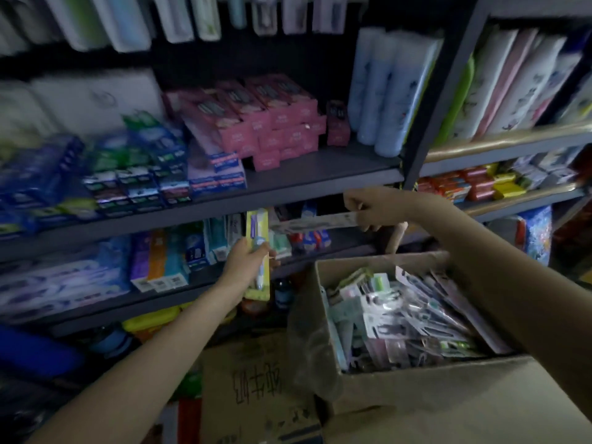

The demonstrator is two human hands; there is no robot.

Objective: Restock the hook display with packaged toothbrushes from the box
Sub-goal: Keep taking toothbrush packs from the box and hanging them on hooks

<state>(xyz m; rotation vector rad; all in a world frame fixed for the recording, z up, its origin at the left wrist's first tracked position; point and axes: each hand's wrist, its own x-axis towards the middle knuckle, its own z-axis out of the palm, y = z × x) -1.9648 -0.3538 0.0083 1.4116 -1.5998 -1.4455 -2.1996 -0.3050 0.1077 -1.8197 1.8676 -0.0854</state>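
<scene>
An open cardboard box (323,302) at the lower right is full of packaged toothbrushes (413,318). My left hand (246,261) grips a yellow-backed toothbrush pack (258,225), held upright in front of the lower shelf. My right hand (368,208) pinches one end of a pale toothbrush pack (307,224) that lies level and points left, above the box. Hanging packs (179,17) show blurred along the top of the view; their hooks cannot be made out.
Dark metal shelves (320,177) carry pink boxes (272,123), blue and green toothpaste cartons (134,174) and pale blue rolls (387,88). A second shelf unit (499,149) on the right holds soaps. A flattened printed carton (256,386) lies below the box.
</scene>
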